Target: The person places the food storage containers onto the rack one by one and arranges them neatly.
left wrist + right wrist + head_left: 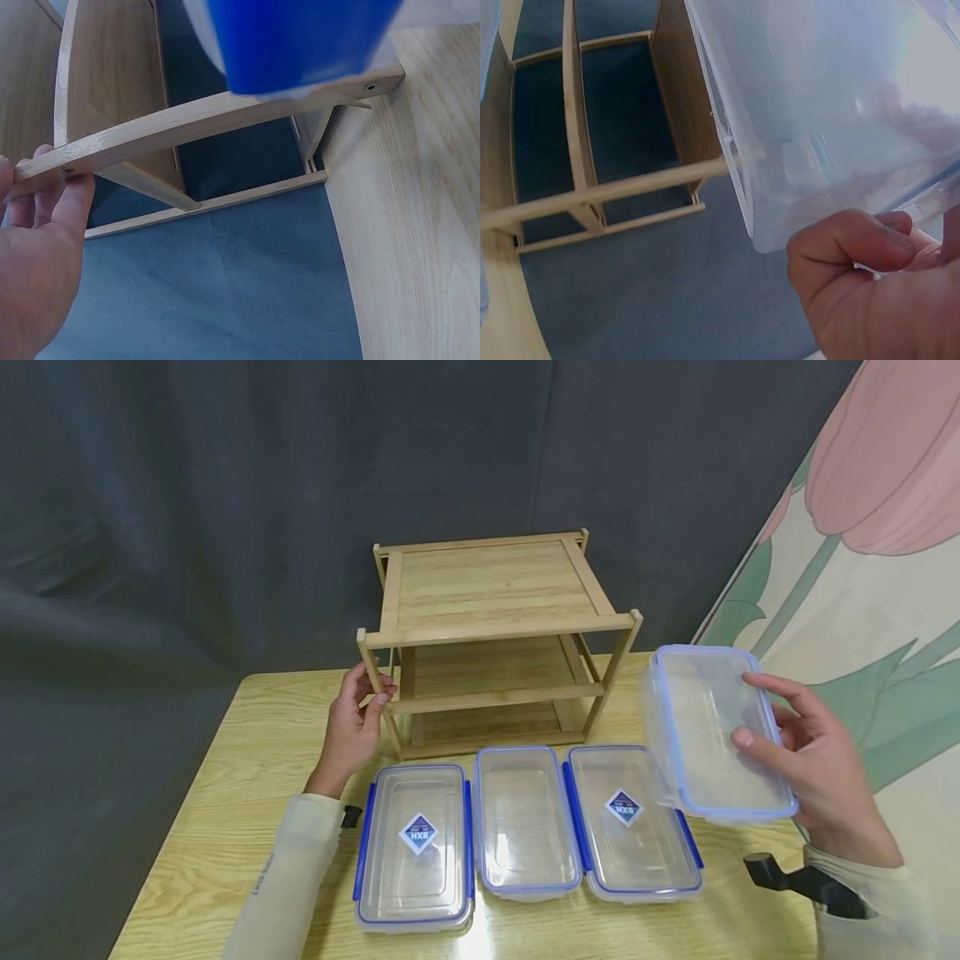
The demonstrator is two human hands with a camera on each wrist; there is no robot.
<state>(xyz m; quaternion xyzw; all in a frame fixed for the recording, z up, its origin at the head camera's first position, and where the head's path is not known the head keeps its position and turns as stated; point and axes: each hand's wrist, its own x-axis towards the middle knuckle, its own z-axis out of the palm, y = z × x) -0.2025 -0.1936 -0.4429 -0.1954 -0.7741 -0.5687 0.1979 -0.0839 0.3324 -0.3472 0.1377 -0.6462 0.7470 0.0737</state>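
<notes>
My left hand (354,731) grips the front left post of a three-level wooden shelf rack (495,585); the left wrist view shows fingers (71,202) curled round that post. To the right of the rack, my right hand (828,764) holds a clear plastic food container (708,718) with a pale blue rim. It is tilted above the table, thumb and forefinger on its near face. In the right wrist view the container (817,97) fills the upper right, and part of the grip is hidden.
In front of the rack, three more clear containers lie in a row: a labelled left one (397,885), an unlabelled middle one (525,814) and a labelled right one (645,852). Dark cloth (300,485) hangs behind the table (285,718). A flower-patterned panel (885,635) stands at right.
</notes>
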